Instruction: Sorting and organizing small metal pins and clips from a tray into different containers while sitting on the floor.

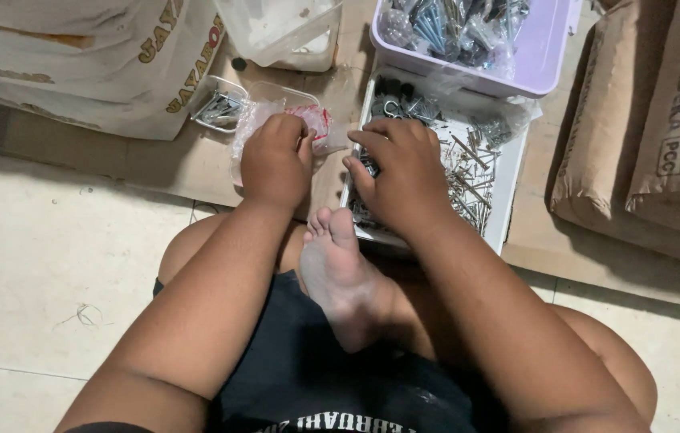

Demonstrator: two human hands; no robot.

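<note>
while your right hand (404,172) lies palm down in the white tray (508,200), its fingers are spread a little and curled onto the heap of loose nails (468,172), with the tips pointing toward 10 o'clock; you cannot tell whether anything is pinched under them, since the back of the hand hides the pads. your left hand (276,160) is closed in a loose fist on a small clear plastic bag (316,124) with red print, fingers together and pressing it down on the brown board (195,164). that bag lies just beside your right fingertips, at 9 o'clock from them, with only a narrow gap between the two hands. the nails lie under and at 3 o'clock of your right hand, most with their long axes running from 10 to 4 o'clock. so the right hand is the nearer one to the nails, the left to the bag. further out, at 12 o'clock, a lilac bin (548,56) holds bagged hardware; at 10 o'clock sits a small clear box (219,104) of metal bits. your bare foot (340,273) rests at 6 o'clock, toes touching the tray's near edge.
</note>
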